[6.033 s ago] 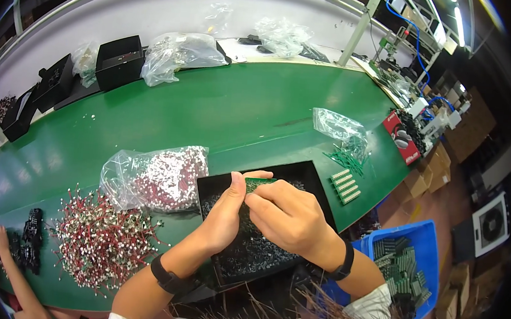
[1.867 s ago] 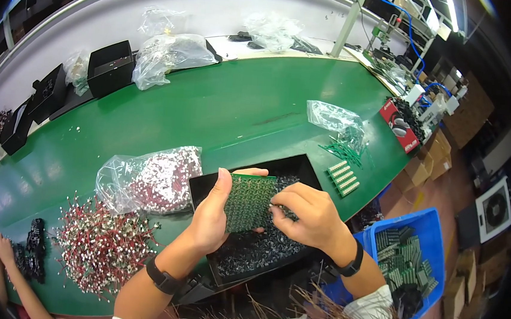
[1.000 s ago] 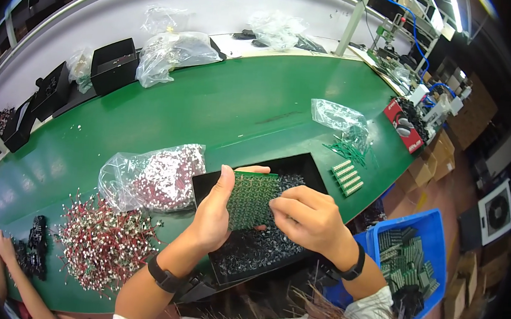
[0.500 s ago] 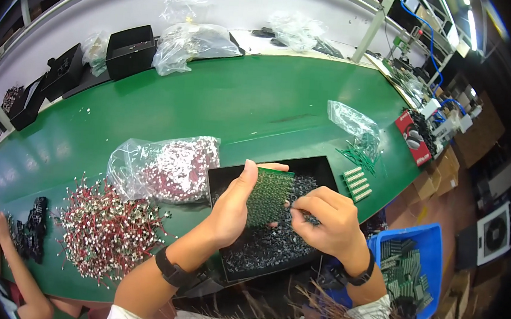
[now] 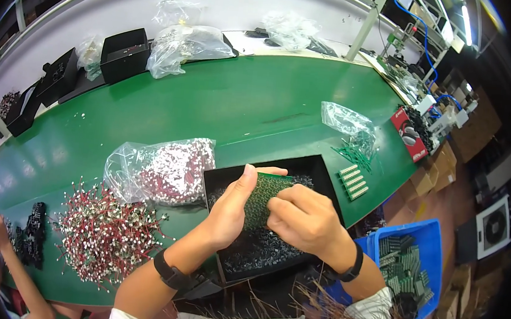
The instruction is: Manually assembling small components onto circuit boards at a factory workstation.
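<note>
One board (image 5: pixel 258 200) over tray (image 5: pixel 328 182), between hands: left hand (image 5: pixel 229 216) nearer, clamping left side between thumb and fingers; right hand (image 5: pixel 309 222) across right side, fingertips bunched, contents hidden, contact uncertain. Long axis indeterminable, right part covered.

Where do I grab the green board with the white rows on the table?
Probably by its outer edges, from above and the right. The board appears to lie flat on the table, so pinch across it; the black tray stands close on its left and green sticks lie behind it.
</note>
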### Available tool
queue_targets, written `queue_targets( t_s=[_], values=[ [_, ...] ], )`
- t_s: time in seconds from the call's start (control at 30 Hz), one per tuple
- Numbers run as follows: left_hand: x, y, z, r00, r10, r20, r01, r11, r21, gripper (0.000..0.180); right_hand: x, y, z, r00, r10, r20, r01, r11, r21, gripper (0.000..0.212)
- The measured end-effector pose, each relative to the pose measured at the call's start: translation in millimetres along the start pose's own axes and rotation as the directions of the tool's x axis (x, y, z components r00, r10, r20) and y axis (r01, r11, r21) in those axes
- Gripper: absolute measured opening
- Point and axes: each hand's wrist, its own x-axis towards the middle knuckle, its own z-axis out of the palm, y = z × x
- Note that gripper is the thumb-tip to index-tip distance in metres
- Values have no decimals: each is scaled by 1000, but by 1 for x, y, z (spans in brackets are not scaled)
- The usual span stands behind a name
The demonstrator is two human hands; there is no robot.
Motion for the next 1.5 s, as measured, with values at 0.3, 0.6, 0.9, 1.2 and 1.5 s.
queue_targets(
  t_s=[0.3, 0.6, 0.9, 1.2, 1.5],
  values=[
    [0, 3, -3, 997, -67, 29, 68, 996, -56, 68, 7, -3, -4, 999, 12, -53, -8, 997, 81, 28],
    [1, -3, -3, 999, 36, 27, -38, 996, 81, 66, 10, -5, 8, 1000, -25, -13, 26, 999, 28, 28],
    [0, 2, -1, 999, -51, 10, 51, 998, 32, 68, 9, -9, -6, 1000, -14, -8, 14, 1000, 15, 28],
    [-3, 5, 4, 996, 6, 90, -16, 994, 113, 68, 13, -11, 6, 996, -94, 8, 94, 995, -18, 27],
    [2, -2, -4, 999, 52, 14, -53, 996, 70, 70, 8, -14, -6, 995, 16, 98, -26, 994, 105, 27]
  ],
)
